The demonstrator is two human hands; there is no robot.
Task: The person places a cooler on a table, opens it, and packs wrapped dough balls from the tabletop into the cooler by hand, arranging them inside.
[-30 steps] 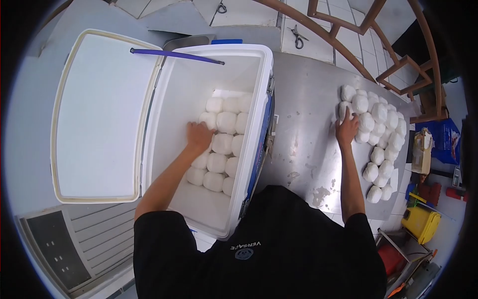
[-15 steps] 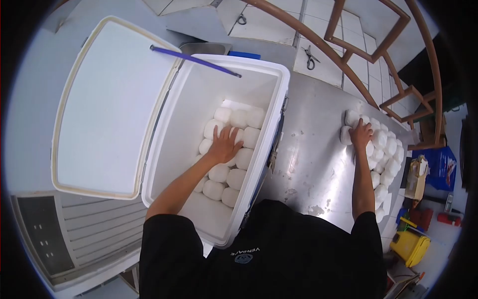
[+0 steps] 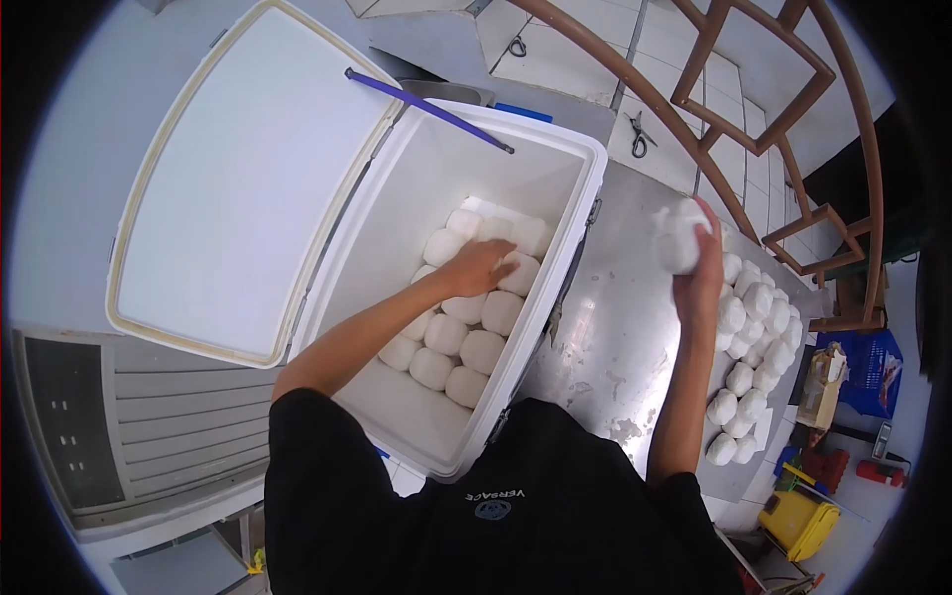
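Note:
Inside the white cooler box point(image 3: 342, 288), white rounded lumps point(image 3: 446, 334) sit packed in rows; I cannot make out their exact kind. My left hand point(image 3: 479, 266) rests over the lumps toward the far end, fingers apart, thumb beside a lump, gripping none that I can see. Over the metal table point(image 3: 605, 297), my right hand point(image 3: 706, 263) has its fingers wrapped round a white rounded lump point(image 3: 680, 238). Motion blurs it, and a second lump may be with it. More white lumps point(image 3: 754, 307) are heaped on the table's right side.
The cooler's lid point(image 3: 253, 188) stands open to the left, joined by a purple strap point(image 3: 431, 109). Scissors point(image 3: 639, 136) lie on the tiled ledge beyond the table. A brown metal frame point(image 3: 635, 79) curves above the far right. A yellow bin point(image 3: 801, 524) stands at lower right.
My right hand has lifted off the heap with a white lump and moved left, toward the cooler. My left hand stays over the lumps in the box, its fingers turned more to the right.

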